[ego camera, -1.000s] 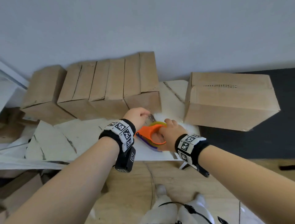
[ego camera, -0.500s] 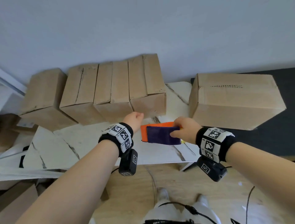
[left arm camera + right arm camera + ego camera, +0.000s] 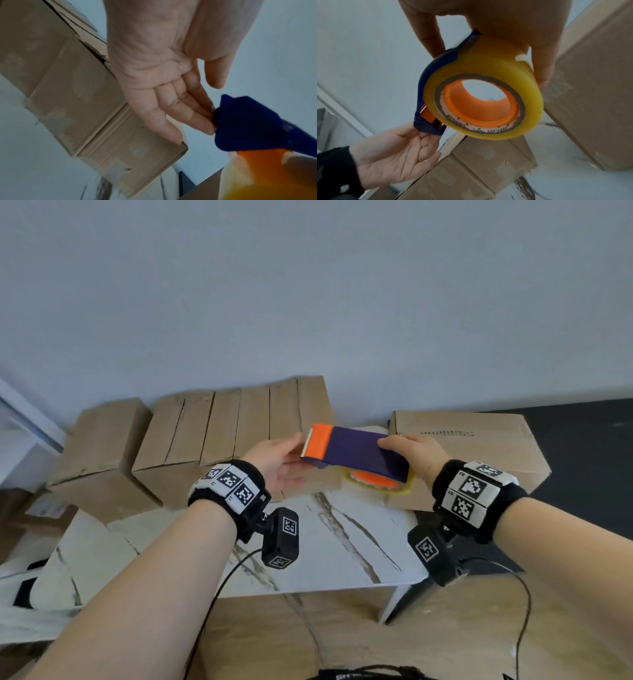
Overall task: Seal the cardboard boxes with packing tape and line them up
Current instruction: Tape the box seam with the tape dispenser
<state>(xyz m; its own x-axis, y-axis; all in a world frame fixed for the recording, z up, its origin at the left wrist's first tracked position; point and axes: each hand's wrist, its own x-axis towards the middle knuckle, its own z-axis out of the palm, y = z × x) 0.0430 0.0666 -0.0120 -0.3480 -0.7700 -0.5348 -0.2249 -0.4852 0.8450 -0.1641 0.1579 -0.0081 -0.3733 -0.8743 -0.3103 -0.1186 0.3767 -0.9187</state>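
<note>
A purple and orange tape dispenser [image 3: 359, 451] with a yellowish tape roll [image 3: 488, 63] hangs in the air above the white marble table [image 3: 342, 546]. My right hand [image 3: 414, 453] grips it at its right end, thumb on one side of the roll and fingers on the other. My left hand [image 3: 281, 463] lies palm up with nearly straight fingers [image 3: 192, 116] touching the underside of the purple cutter end [image 3: 254, 125]; the thumb stands apart. A row of small cardboard boxes [image 3: 222, 433] stands behind on the left and a large box [image 3: 486, 453] on the right.
Another cardboard box [image 3: 99, 446] stands at the far left of the row, against the grey wall. Cardboard lies low on the left [image 3: 20, 529]. A black surface [image 3: 589, 460] lies right of the large box. Wooden floor shows below the table's front edge.
The dispenser has risen from the table top to above box height in my right hand. My left hand has followed it up and now touches its cutter end.
</note>
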